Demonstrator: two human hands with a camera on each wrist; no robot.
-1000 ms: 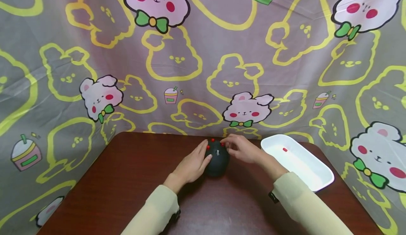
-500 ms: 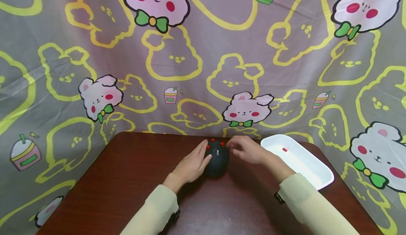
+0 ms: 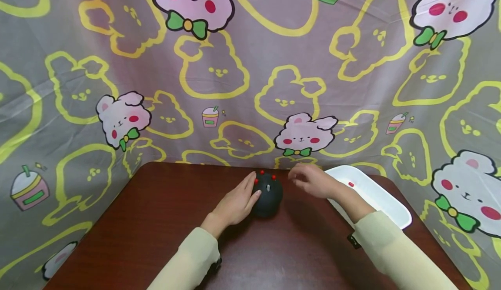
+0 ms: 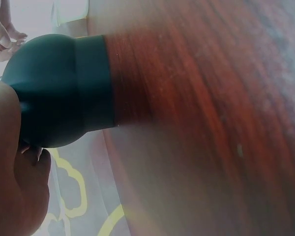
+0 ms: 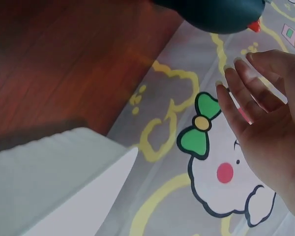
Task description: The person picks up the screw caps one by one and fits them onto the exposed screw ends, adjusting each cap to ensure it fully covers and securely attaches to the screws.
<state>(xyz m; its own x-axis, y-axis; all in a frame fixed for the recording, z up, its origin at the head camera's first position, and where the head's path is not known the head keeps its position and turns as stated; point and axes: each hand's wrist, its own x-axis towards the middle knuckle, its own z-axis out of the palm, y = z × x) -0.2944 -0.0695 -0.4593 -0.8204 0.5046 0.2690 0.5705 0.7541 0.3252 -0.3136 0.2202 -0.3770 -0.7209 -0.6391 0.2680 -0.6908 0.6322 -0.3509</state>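
From the head view, my left hand (image 3: 235, 203) rests flat against the left side of the black dome-shaped pin holder (image 3: 268, 198), fingers straight, steadying it on the wooden table (image 3: 156, 229). Red pins (image 3: 264, 176) stand in its top. My right hand (image 3: 311, 180) hovers just right of the holder, toward the white tray (image 3: 385, 214), where one red pin (image 3: 351, 185) lies. I judge it best to keep the left palm firm so the holder does not slide while I carry across.

The left wrist view shows the holder (image 4: 59, 88) pressed against my palm (image 4: 10, 162).

In the right wrist view my right hand's fingers (image 5: 246, 98) are loosely extended; whether they pinch a pin I cannot tell.

Half a second ago the right hand was touching the holder's right side; now it has drawn away toward the tray.
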